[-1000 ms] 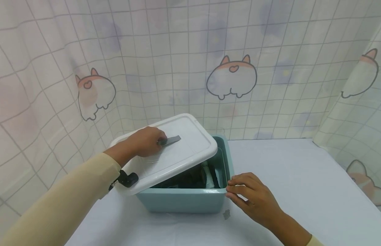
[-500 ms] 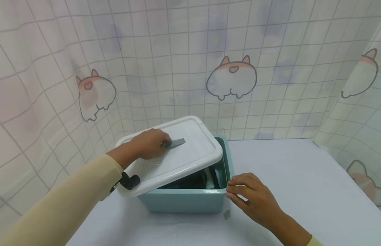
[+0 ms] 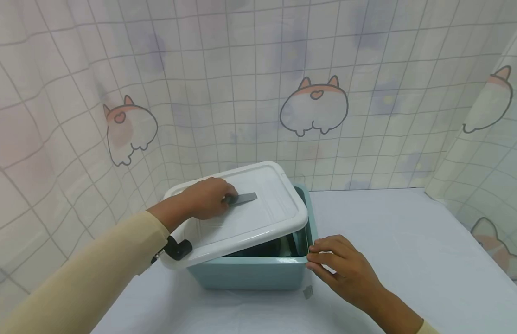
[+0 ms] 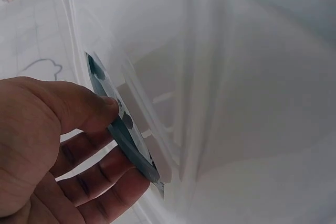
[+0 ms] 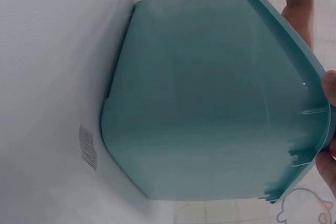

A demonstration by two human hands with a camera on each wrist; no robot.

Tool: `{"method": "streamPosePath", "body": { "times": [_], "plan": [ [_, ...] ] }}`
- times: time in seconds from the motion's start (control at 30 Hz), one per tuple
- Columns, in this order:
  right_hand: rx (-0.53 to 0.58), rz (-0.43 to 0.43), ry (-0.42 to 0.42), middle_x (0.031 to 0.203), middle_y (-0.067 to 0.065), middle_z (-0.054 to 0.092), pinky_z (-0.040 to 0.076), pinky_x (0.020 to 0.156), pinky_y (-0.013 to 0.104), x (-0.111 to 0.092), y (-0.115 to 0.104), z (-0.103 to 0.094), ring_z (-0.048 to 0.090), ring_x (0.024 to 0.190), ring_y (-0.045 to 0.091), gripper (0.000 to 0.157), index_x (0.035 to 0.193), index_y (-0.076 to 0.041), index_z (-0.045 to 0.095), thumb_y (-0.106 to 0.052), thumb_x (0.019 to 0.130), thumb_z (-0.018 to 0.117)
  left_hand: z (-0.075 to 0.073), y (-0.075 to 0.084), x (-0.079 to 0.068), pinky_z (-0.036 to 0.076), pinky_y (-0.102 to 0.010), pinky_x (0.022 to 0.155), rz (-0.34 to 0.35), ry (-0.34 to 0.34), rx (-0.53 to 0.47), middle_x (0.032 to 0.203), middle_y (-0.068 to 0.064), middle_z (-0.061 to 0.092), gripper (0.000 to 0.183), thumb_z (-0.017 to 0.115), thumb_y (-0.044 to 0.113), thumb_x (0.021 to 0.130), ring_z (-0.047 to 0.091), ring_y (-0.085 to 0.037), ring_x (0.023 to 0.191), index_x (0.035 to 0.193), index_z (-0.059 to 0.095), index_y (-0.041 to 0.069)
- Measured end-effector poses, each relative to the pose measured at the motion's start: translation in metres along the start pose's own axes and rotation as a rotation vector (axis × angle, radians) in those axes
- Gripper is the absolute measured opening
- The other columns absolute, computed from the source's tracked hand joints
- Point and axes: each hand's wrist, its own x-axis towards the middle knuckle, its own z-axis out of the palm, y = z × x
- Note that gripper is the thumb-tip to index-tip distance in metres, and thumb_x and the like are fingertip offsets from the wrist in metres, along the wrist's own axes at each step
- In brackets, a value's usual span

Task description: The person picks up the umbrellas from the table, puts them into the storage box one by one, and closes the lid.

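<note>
A white lid lies tilted and skewed over a light-blue plastic storage box. My left hand pinches a grey strip standing up from the lid's top. In the left wrist view, the thumb and fingers of that hand hold the strip from both sides. At the box's near right corner, my right hand holds the rim with its fingertips. The right wrist view shows the box's outer wall and fingertips on its rim. Dark and whitish contents show through the gap.
The box stands on a white-covered table. Behind it hangs a grid-patterned curtain with dog drawings, which also runs along both sides. A small grey patch lies on the table near the box's front right corner.
My left hand has moved the lid to the right and slightly down over the box, narrowing the gap at the right. My right hand has stayed at the corner.
</note>
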Motion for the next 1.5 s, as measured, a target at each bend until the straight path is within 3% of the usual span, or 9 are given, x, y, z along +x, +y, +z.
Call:
{"method": "streamPosePath", "body": {
  "times": [0.33, 0.63, 0.83, 1.13, 1.33, 1.5],
  "plan": [
    [-0.088, -0.008, -0.022, 0.105, 0.004, 0.067, 0.055, 0.073, 0.022, 0.001, -0.001, -0.001, 0.064, 0.096, 0.022, 0.035, 0.097, -0.01, 0.077, -0.037, 0.106, 0.057, 0.003, 0.003, 0.001, 0.051, -0.044, 0.098, 0.046, -0.006, 0.014, 0.112, 0.003, 0.072, 0.033, 0.064, 0.004, 0.096, 0.062, -0.018, 0.098, 0.125, 0.075, 0.013],
    [-0.229, 0.04, -0.029, 0.121, 0.016, 0.06, 0.051, 0.091, 0.024, 0.001, -0.002, -0.003, 0.058, 0.108, 0.028, 0.05, 0.119, -0.003, 0.068, -0.048, 0.104, 0.054, 0.004, 0.007, 0.001, 0.05, -0.042, 0.099, 0.107, -0.005, 0.035, 0.115, 0.004, 0.072, 0.032, 0.064, 0.003, 0.097, 0.063, -0.016, 0.105, 0.124, 0.075, 0.014],
    [-0.249, 0.056, -0.03, 0.128, 0.019, 0.057, 0.044, 0.102, 0.021, 0.001, -0.002, -0.004, 0.056, 0.115, 0.031, 0.056, 0.126, -0.001, 0.064, -0.051, 0.103, 0.053, 0.004, 0.012, -0.001, 0.049, -0.043, 0.102, 0.106, -0.002, 0.03, 0.121, 0.001, 0.071, 0.034, 0.063, 0.004, 0.098, 0.063, -0.018, 0.11, 0.129, 0.073, 0.013],
    [-0.23, 0.057, -0.028, 0.128, 0.019, 0.057, 0.039, 0.106, 0.019, 0.001, -0.001, -0.004, 0.056, 0.115, 0.031, 0.057, 0.126, 0.0, 0.063, -0.051, 0.103, 0.054, 0.005, 0.017, -0.001, 0.046, -0.042, 0.105, 0.136, -0.017, 0.048, 0.127, -0.002, 0.069, 0.035, 0.063, 0.004, 0.099, 0.062, -0.02, 0.119, 0.132, 0.071, 0.012],
    [-0.225, 0.008, 0.011, 0.125, 0.021, 0.059, 0.04, 0.104, 0.021, 0.003, 0.0, -0.004, 0.057, 0.112, 0.034, 0.053, 0.121, 0.002, 0.064, -0.046, 0.103, 0.056, 0.004, 0.02, 0.0, 0.046, -0.04, 0.105, 0.17, -0.035, 0.046, 0.127, -0.001, 0.069, 0.035, 0.061, 0.002, 0.099, 0.062, -0.019, 0.121, 0.132, 0.071, 0.011],
    [-0.201, -0.02, 0.028, 0.123, 0.023, 0.06, 0.033, 0.11, 0.019, 0.004, 0.001, -0.003, 0.058, 0.111, 0.035, 0.05, 0.12, 0.004, 0.064, -0.043, 0.103, 0.057, 0.004, 0.021, 0.0, 0.046, -0.04, 0.106, 0.178, -0.049, 0.044, 0.128, -0.001, 0.069, 0.035, 0.059, 0.002, 0.1, 0.061, -0.019, 0.123, 0.132, 0.071, 0.011]
  ]
}}
